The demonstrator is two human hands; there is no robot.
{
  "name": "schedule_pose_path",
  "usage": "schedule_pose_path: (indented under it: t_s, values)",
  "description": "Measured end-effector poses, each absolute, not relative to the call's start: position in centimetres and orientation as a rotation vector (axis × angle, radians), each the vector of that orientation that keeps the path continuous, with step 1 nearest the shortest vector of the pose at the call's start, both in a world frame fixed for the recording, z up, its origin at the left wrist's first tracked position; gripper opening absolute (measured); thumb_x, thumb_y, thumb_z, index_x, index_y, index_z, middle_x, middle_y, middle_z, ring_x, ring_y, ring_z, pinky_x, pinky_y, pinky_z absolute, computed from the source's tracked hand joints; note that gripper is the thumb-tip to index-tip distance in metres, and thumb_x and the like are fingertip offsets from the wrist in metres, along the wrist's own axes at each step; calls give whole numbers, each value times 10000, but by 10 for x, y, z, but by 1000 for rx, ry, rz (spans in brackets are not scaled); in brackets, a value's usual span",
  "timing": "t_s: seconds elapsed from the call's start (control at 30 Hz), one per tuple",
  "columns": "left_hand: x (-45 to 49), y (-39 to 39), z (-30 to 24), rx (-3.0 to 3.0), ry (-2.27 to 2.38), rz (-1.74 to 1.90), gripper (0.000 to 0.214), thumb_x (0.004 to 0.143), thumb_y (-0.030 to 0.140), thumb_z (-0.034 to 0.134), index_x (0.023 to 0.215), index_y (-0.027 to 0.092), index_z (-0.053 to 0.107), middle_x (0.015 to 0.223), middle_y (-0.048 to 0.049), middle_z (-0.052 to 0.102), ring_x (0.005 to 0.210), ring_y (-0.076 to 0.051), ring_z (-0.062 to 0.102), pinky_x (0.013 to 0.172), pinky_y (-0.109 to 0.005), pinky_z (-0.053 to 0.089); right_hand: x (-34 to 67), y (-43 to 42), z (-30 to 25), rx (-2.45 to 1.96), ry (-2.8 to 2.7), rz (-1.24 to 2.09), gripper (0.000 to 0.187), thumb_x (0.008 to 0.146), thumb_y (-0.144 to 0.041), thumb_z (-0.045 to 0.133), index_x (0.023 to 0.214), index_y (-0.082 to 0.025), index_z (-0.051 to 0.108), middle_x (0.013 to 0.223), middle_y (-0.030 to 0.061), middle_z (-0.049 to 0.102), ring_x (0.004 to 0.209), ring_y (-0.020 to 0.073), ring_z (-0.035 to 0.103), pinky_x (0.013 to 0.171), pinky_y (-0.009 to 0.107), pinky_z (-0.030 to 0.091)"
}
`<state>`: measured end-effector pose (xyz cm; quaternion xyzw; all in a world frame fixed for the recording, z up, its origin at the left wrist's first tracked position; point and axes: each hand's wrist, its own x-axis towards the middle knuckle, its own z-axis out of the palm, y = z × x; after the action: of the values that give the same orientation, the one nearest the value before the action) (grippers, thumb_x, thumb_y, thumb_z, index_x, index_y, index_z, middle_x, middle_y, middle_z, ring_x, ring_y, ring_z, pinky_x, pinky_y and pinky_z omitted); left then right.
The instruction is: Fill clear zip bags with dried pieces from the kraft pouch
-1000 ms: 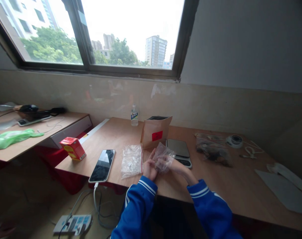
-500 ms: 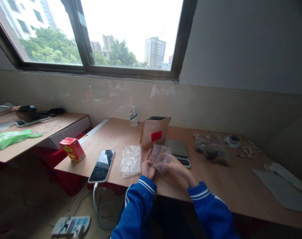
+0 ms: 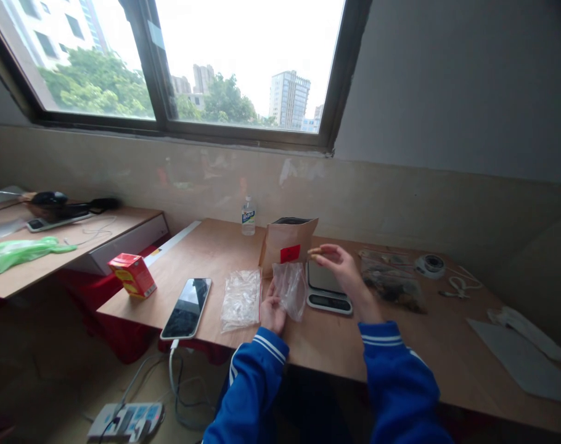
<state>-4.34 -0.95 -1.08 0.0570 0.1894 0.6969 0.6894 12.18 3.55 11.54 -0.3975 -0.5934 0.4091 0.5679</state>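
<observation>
My left hand [image 3: 272, 312] rests near the desk's front edge and holds a small clear plastic bag [image 3: 290, 287] upright by its lower edge. My right hand [image 3: 339, 266] is raised above the grey digital scale [image 3: 327, 288], its fingers stretched out toward an open brown paper bag [image 3: 286, 245] with a red label. Nothing shows in that hand. A stack of clear zip bags [image 3: 242, 298] lies flat on the desk just left of my left hand.
A phone [image 3: 187, 300] on a cable lies at the desk's left front. A red carton [image 3: 131, 275] sits on the corner, a water bottle [image 3: 248, 216] by the wall, a bag of dark pieces [image 3: 391, 283] and a tape roll [image 3: 429, 266] to the right. A power strip [image 3: 126, 420] lies on the floor.
My right hand has let go of the clear bag and risen over the scale toward the paper bag. The left hand now holds the clear bag alone.
</observation>
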Motion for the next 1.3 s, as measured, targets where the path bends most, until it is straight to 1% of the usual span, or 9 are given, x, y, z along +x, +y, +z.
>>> schedule_pose_path:
  t_s: [0.2, 0.37, 0.5, 0.67, 0.73, 0.87, 1.03, 1.13, 1.3]
  values:
    - [-44, -10, -13, 171, 432, 1524, 684, 636, -10, 433, 1285, 195, 506, 1296, -109, 570, 1198, -253, 530, 954, -390, 478, 71, 97, 200, -649, -1520, 518, 405, 762, -352, 658, 1118, -188, 558, 1062, 74, 660, 877, 164, 643, 815, 329, 526]
    - [-43, -8, -15, 171, 434, 1507, 679, 628, -1, 455, 1282, 175, 507, 1264, -119, 586, 1161, -263, 558, 917, -372, 497, 42, 118, 179, -705, -1909, 370, 167, 791, -220, 564, 932, -156, 624, 959, 76, 637, 786, 157, 622, 734, 306, 521]
    - [-43, -5, -17, 159, 419, 1498, 687, 624, 4, 453, 1285, 186, 498, 1268, -114, 583, 1155, -254, 564, 926, -363, 491, 46, 117, 161, -717, -1951, 252, 165, 825, -203, 500, 934, -170, 618, 967, 65, 621, 794, 153, 597, 736, 295, 499]
    - [-43, -6, -16, 151, 427, 1502, 679, 633, 15, 456, 1280, 213, 498, 1295, -94, 567, 1154, -236, 566, 931, -351, 483, 55, 101, 168, -822, -2137, 44, 221, 883, -298, 489, 756, -201, 641, 786, 57, 669, 850, 207, 577, 866, 370, 424]
    - [-43, -6, -15, 155, 429, 1499, 656, 644, 25, 473, 1274, 209, 506, 1282, -100, 576, 1146, -241, 570, 937, -364, 478, 59, 87, 167, -822, -2056, 18, 254, 915, -328, 442, 837, -201, 649, 870, 67, 682, 910, 212, 573, 908, 381, 397]
    - [-43, -8, -13, 191, 443, 1525, 611, 640, 38, 498, 1223, 215, 551, 1259, -87, 594, 1131, -232, 575, 940, -360, 466, 68, 49, 132, -961, -1569, 92, 400, 968, -370, 248, 977, -191, 605, 977, 82, 650, 936, 200, 559, 901, 381, 404]
    - [-41, -11, -7, 277, 537, 1564, 542, 613, 90, 544, 1141, 207, 588, 1135, -69, 654, 1084, -231, 596, 930, -350, 450, 79, 9, 53, -1260, -1543, 507, 411, 760, -552, 574, 882, -162, 619, 895, 107, 667, 860, 258, 585, 793, 395, 451]
    - [-35, -16, 0, 411, 605, 1555, 455, 638, 180, 568, 1091, 166, 608, 1063, -89, 672, 1027, -251, 616, 897, -374, 457, 85, 2, 38, -1193, -1459, 816, 397, 796, -549, 516, 766, -163, 601, 753, 81, 667, 700, 220, 604, 664, 330, 465]
    - [-6, -27, 21, 849, 888, 1565, 346, 808, 426, 520, 987, 144, 610, 1006, -104, 660, 978, -233, 609, 871, -364, 453, 94, -4, 55, -1159, -1376, 770, 371, 809, -545, 497, 763, -188, 590, 744, 43, 659, 717, 203, 612, 683, 298, 449]
